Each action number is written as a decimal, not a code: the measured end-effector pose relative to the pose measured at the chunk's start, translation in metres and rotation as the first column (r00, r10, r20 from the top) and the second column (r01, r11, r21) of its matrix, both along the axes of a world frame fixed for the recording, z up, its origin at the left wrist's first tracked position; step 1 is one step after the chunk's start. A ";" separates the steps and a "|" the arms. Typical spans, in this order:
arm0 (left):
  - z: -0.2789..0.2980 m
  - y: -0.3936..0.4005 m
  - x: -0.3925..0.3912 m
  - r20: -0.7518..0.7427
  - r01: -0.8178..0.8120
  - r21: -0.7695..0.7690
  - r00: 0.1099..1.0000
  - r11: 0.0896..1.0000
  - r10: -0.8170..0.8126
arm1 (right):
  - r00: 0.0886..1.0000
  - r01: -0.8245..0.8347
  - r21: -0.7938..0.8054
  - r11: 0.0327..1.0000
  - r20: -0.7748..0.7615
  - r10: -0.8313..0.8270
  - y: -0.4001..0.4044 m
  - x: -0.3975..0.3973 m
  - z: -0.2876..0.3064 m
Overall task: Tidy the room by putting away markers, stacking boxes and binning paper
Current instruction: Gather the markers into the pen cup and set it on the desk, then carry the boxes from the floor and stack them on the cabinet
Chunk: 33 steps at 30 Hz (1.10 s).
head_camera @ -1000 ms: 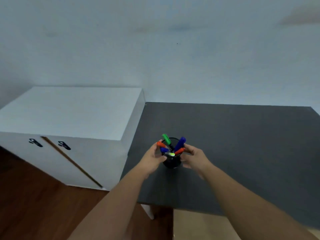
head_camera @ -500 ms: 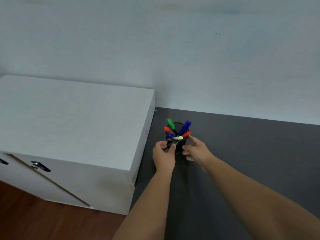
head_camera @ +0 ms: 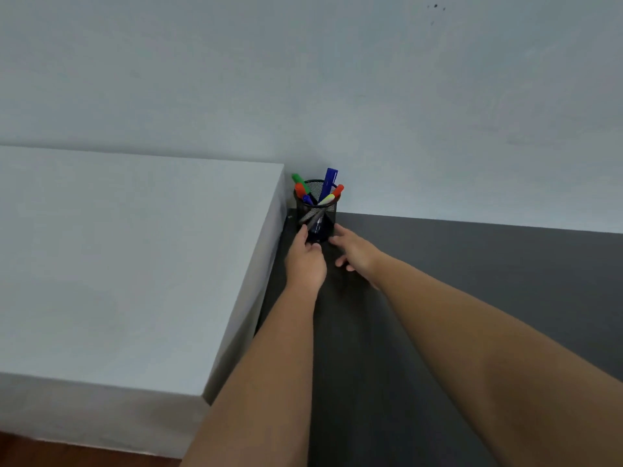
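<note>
A black mesh pen cup (head_camera: 317, 217) stands upright on the dark grey table (head_camera: 472, 281) in its back left corner, against the wall. It holds several markers (head_camera: 328, 183) with green, orange, blue and yellow caps. My left hand (head_camera: 305, 264) reaches to the cup's base, with thumb and fingertips curled on its lower left side. My right hand (head_camera: 354, 251) lies just right of the base with its fingers spread, the index tip touching or almost touching the mesh.
A white cabinet (head_camera: 135, 264) stands tight against the table's left edge, its top higher than the table. The pale wall (head_camera: 371, 96) rises directly behind the cup. A strip of brown wooden floor (head_camera: 50, 453) shows at the bottom left.
Both hands have carried the cup of markers away from me, from near the table's front to its back left corner by the wall. My right hand's fingers have spread apart.
</note>
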<state>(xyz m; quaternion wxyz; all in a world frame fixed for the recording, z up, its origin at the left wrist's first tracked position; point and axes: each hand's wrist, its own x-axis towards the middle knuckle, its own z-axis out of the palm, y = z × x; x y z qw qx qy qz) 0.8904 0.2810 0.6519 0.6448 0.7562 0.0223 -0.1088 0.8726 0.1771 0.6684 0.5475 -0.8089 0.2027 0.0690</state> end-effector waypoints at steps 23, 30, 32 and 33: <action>-0.016 0.138 -0.355 0.042 0.233 0.915 0.758 0.331 -0.651 | 0.986 -0.158 -0.712 0.684 -0.072 0.153 0.030 -0.443 -0.024; -0.032 0.160 -0.444 0.092 0.201 0.877 0.821 0.436 -0.563 | 0.988 -0.004 -0.686 0.728 0.110 0.109 0.032 -0.580 -0.053; -0.040 0.158 -0.473 0.118 0.178 0.857 0.845 0.484 -0.521 | 0.987 0.091 -0.647 0.757 0.162 0.020 0.028 -0.609 -0.069; -0.047 0.156 -0.489 0.110 0.177 0.852 0.861 0.493 -0.498 | 0.988 0.133 -0.604 0.786 0.144 -0.056 0.025 -0.621 -0.079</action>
